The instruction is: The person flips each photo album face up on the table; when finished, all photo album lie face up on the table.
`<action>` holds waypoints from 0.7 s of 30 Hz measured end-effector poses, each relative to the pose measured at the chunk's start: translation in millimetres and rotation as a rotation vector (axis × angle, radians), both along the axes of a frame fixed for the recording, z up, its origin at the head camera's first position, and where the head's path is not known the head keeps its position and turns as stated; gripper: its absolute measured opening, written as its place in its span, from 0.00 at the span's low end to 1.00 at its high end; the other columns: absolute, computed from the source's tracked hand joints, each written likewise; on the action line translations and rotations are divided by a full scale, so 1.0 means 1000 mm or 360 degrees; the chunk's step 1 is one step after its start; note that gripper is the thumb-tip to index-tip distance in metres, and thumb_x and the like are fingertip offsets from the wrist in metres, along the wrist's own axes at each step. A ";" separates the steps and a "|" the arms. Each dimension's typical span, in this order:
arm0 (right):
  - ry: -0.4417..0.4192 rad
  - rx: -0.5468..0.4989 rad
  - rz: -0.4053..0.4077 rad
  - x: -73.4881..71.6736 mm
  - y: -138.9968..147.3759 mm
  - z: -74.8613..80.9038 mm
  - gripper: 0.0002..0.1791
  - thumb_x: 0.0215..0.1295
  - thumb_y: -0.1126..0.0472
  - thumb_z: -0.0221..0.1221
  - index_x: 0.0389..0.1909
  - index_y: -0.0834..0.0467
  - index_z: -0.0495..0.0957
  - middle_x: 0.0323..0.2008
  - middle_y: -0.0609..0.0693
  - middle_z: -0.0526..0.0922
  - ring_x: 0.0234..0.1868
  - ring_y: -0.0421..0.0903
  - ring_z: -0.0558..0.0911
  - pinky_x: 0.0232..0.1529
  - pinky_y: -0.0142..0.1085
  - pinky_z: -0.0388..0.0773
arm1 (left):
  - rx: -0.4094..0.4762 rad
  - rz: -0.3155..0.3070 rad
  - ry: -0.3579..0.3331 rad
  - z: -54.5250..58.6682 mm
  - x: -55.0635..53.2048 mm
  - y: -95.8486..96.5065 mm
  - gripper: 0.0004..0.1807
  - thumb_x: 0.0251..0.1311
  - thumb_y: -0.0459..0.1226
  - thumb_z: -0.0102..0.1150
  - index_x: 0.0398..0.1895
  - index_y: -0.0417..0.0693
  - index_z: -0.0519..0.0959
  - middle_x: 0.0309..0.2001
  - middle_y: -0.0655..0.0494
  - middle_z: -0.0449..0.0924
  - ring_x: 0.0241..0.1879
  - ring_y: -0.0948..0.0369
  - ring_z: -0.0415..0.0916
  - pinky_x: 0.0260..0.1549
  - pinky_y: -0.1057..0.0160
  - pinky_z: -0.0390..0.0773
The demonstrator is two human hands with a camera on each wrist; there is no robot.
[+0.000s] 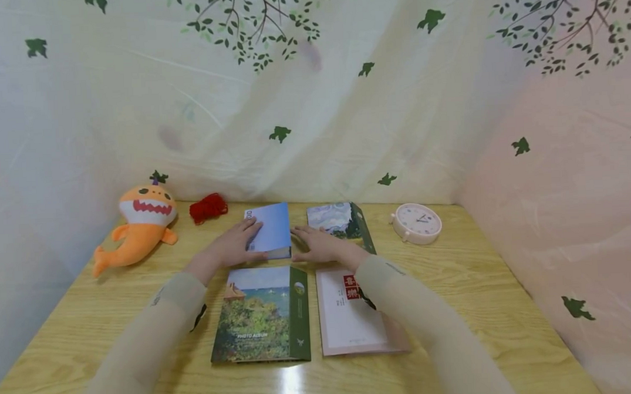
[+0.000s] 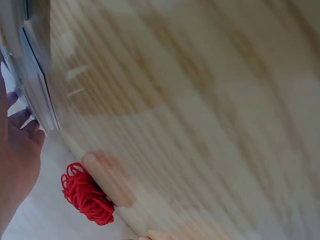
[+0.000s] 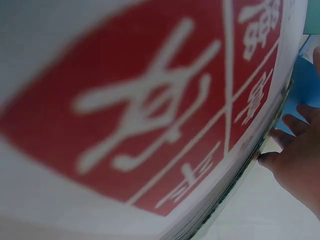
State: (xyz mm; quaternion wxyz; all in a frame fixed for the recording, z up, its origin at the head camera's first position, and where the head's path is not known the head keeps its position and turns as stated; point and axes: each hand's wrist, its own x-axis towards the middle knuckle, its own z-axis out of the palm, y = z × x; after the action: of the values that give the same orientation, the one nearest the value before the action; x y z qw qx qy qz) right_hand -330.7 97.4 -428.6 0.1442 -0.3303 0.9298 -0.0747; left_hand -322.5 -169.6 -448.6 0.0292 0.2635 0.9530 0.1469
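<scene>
A blue book [image 1: 272, 227] lies at the back middle of the table between the two hands. My left hand [image 1: 235, 244] rests on its left side, fingers stretched out over the cover; the left wrist view shows the fingers against page edges. My right hand [image 1: 322, 245] is at the book's right edge with its fingers extended. Under that hand and wrist, a book with a painted landscape cover [image 1: 332, 217] is partly hidden. In front lie a photo album [image 1: 257, 317] with a green spine and a pale pink book [image 1: 344, 325] with red squares, partly covered by my right forearm.
An orange shark plush [image 1: 142, 234] and a bundle of red cord [image 1: 208, 208] are at the back left. A pink round clock [image 1: 417, 223] lies at the back right. A leaf-patterned curtain [image 1: 311, 103] hangs behind the wooden table [image 1: 473, 307].
</scene>
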 end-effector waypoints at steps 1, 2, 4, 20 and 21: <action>-0.0012 0.0009 -0.0007 -0.001 -0.002 0.000 0.47 0.64 0.34 0.49 0.75 0.53 0.43 0.74 0.54 0.46 0.74 0.52 0.48 0.71 0.54 0.39 | 0.0007 0.0002 -0.0003 0.000 -0.001 0.000 0.53 0.53 0.66 0.54 0.74 0.47 0.50 0.74 0.44 0.45 0.72 0.44 0.44 0.67 0.43 0.53; -0.0021 0.0021 -0.0016 -0.001 -0.003 -0.001 0.47 0.64 0.33 0.48 0.75 0.54 0.43 0.74 0.54 0.47 0.74 0.52 0.47 0.72 0.53 0.39 | 0.0010 0.0002 -0.0001 0.000 -0.001 0.001 0.53 0.53 0.66 0.54 0.74 0.46 0.51 0.74 0.43 0.45 0.72 0.44 0.45 0.67 0.43 0.54; -0.0036 0.0030 -0.0038 -0.002 -0.005 -0.001 0.48 0.64 0.33 0.48 0.75 0.55 0.44 0.74 0.54 0.48 0.74 0.52 0.47 0.72 0.53 0.38 | 0.0009 0.0000 0.0008 0.000 -0.002 0.001 0.53 0.53 0.66 0.54 0.74 0.46 0.52 0.74 0.43 0.47 0.71 0.43 0.46 0.66 0.43 0.54; -0.0086 -0.0110 -0.0115 -0.004 -0.011 -0.001 0.44 0.67 0.36 0.46 0.75 0.54 0.43 0.73 0.54 0.53 0.73 0.51 0.54 0.72 0.52 0.43 | 0.0028 0.0005 0.0048 0.000 -0.003 0.000 0.49 0.55 0.65 0.53 0.72 0.44 0.57 0.72 0.40 0.52 0.70 0.43 0.50 0.66 0.44 0.56; -0.0104 -0.0140 -0.0112 -0.003 -0.011 0.000 0.44 0.68 0.36 0.46 0.75 0.55 0.42 0.73 0.54 0.53 0.72 0.52 0.54 0.72 0.52 0.44 | 0.0036 0.0005 0.0040 0.000 -0.003 0.000 0.48 0.55 0.65 0.52 0.72 0.44 0.57 0.72 0.40 0.53 0.70 0.43 0.50 0.66 0.43 0.56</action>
State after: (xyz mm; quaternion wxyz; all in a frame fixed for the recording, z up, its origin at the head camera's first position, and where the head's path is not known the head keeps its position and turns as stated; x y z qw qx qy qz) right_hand -334.1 86.0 -429.1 0.1570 -0.3007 0.9315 -0.1311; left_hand -325.6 -169.5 -448.1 0.0140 0.2640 0.9520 0.1545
